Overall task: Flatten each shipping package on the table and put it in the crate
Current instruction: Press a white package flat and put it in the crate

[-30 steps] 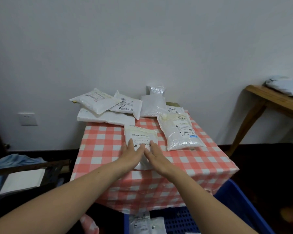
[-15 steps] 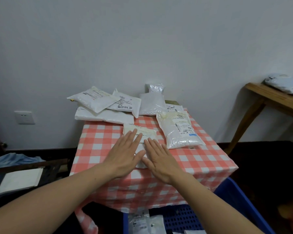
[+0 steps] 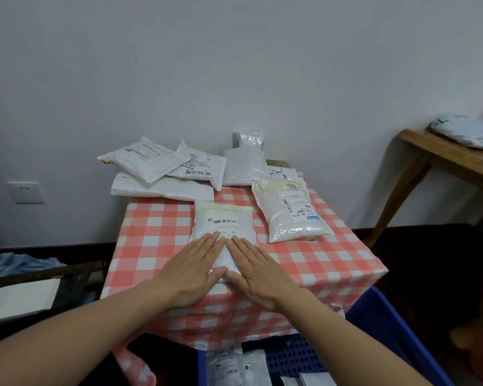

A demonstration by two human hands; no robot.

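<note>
Checked red-and-white cloth covers the tabletop (image 3: 156, 246), which stands against a pale wall. Nearest, below its front edge, a blue crate (image 3: 388, 330) holds a few flat white packages (image 3: 234, 366). On the near part of the tabletop lies a white shipping package (image 3: 223, 221) with a barcode label. The left grip (image 3: 190, 274) and right grip (image 3: 260, 277), both bare hands with straight fingers, press palm-down side by side on its near end, thumb tips close together, clasping nothing. Just to its right, apart from it, lies a second labelled package (image 3: 293, 215). Along the far edge more white packages lie overlapping in a heap (image 3: 162, 188) at the left, and a grainy pouch (image 3: 243, 165) stands by the wall. Further off, a wall socket (image 3: 26, 192) sits at the left, and a wooden bench (image 3: 444, 160) at the right carries a grey bag (image 3: 466, 130).
</note>
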